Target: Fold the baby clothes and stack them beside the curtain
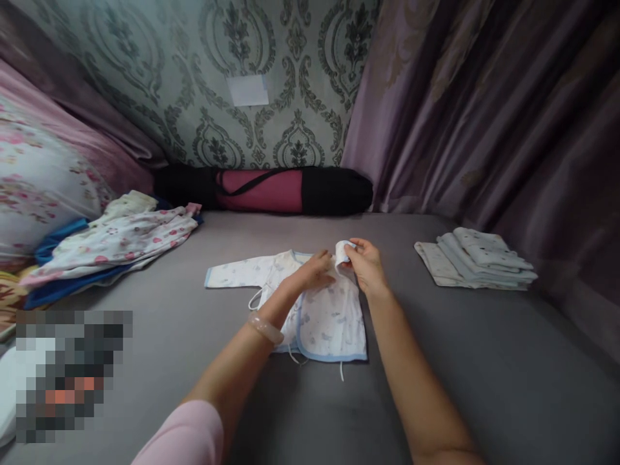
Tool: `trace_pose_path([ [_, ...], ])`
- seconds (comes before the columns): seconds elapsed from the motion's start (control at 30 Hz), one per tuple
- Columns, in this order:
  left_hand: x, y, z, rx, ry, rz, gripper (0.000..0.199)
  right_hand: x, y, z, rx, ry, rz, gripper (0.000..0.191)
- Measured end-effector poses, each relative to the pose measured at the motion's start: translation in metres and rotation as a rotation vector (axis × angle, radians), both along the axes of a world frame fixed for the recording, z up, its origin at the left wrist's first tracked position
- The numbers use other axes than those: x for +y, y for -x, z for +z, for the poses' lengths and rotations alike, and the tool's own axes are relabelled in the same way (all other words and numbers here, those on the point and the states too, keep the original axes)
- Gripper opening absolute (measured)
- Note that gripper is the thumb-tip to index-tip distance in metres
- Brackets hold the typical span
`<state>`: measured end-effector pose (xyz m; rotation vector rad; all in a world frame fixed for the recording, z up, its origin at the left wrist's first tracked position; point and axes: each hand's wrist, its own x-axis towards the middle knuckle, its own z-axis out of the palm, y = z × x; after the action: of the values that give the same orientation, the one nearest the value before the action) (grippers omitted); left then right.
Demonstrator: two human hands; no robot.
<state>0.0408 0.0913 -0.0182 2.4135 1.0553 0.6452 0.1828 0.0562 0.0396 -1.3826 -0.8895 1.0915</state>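
A small white baby shirt with blue trim and a pale print lies front up on the grey sheet. Its sleeve at the left stretches out flat, and thin white ties show at the side and hem. My right hand pinches the other sleeve near its cuff, lifted and bent inward over the shoulder. My left hand, below a wrist with a pale bangle, lies on the upper chest near that shoulder. Its fingers are stretched out and touch the cloth.
Folded clothes are stacked at the right. A loose heap of clothes lies at the left beside a floral pillow. Along the back wall rests a long black and red bag. Purple curtains hang at the right.
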Motion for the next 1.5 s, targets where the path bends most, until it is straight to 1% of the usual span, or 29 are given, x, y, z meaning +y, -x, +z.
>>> trace_pose_path([
  [0.07, -0.005, 0.015, -0.002, -0.081, 0.072, 0.176, 0.040, 0.000, 0.009, -0.004, -0.016, 0.012, 0.025, 0.024],
  [0.13, -0.010, 0.025, -0.002, -0.174, 0.205, 0.372, 0.032, -0.001, 0.015, -0.007, 0.005, 0.044, 0.101, 0.025],
  [0.17, -0.013, 0.028, -0.002, -0.219, 0.268, 0.446, 0.032, 0.000, 0.016, -0.009, 0.024, 0.060, 0.146, 0.025],
  [0.23, -0.018, 0.031, -0.001, -0.291, 0.344, 0.519, 0.040, 0.002, 0.013, -0.013, 0.034, 0.084, 0.194, 0.025],
  [0.3, -0.023, 0.032, -0.002, -0.350, 0.352, 0.566, 0.045, 0.007, 0.000, -0.019, -0.025, 0.084, 0.150, 0.021],
  [0.33, -0.024, 0.032, -0.003, -0.368, 0.345, 0.586, 0.043, 0.010, -0.008, -0.022, -0.075, 0.079, 0.108, 0.020],
  [0.43, -0.025, 0.033, -0.009, -0.379, 0.305, 0.611, 0.039, 0.018, -0.033, -0.034, -0.256, 0.050, 0.011, 0.021],
  [0.5, -0.022, 0.033, -0.014, -0.403, 0.269, 0.598, 0.040, 0.021, -0.041, -0.041, -0.431, 0.005, 0.001, 0.023],
  [0.57, -0.020, 0.034, -0.017, -0.474, 0.240, 0.580, 0.040, 0.021, -0.039, -0.046, -0.645, -0.050, 0.023, 0.025],
  [0.67, -0.017, 0.035, -0.019, -0.547, 0.203, 0.552, 0.039, 0.014, -0.022, -0.048, -0.918, -0.106, 0.135, 0.030],
  [0.77, -0.016, 0.036, -0.024, -0.547, 0.180, 0.515, 0.037, 0.003, -0.001, -0.048, -1.085, -0.175, 0.310, 0.038],
  [0.83, -0.015, 0.037, -0.029, -0.550, 0.163, 0.497, 0.036, -0.006, 0.011, -0.049, -1.179, -0.195, 0.399, 0.042],
  [0.93, -0.015, 0.037, -0.033, -0.535, 0.099, 0.507, 0.035, -0.017, 0.023, -0.050, -1.270, -0.164, 0.521, 0.050],
  [1.0, -0.017, 0.040, -0.030, -0.495, 0.040, 0.555, 0.033, -0.023, 0.028, -0.051, -1.281, -0.141, 0.598, 0.053],
  [1.03, -0.017, 0.043, -0.026, -0.464, 0.016, 0.593, 0.031, -0.025, 0.030, -0.052, -1.280, -0.127, 0.624, 0.054],
  [1.1, -0.019, 0.055, -0.013, -0.372, -0.010, 0.675, 0.029, -0.027, 0.033, -0.053, -1.283, -0.101, 0.655, 0.054],
  [1.17, -0.020, 0.076, 0.002, -0.241, -0.013, 0.751, 0.029, -0.028, 0.035, -0.055, -1.300, -0.081, 0.666, 0.055],
  [1.23, -0.023, 0.105, 0.015, -0.104, 0.014, 0.841, 0.031, -0.028, 0.036, -0.057, -1.324, -0.065, 0.671, 0.056],
  [1.3, -0.028, 0.137, 0.023, -0.003, 0.075, 0.972, 0.033, -0.027, 0.036, -0.060, -1.347, -0.055, 0.671, 0.056],
  [1.4, -0.039, 0.182, 0.024, 0.072, 0.186, 1.192, 0.036, -0.025, 0.036, -0.064, -1.370, -0.065, 0.661, 0.057],
  [1.5, -0.050, 0.211, 0.017, 0.111, 0.290, 1.346, 0.033, -0.023, 0.036, -0.067, -1.390, -0.094, 0.649, 0.057],
])
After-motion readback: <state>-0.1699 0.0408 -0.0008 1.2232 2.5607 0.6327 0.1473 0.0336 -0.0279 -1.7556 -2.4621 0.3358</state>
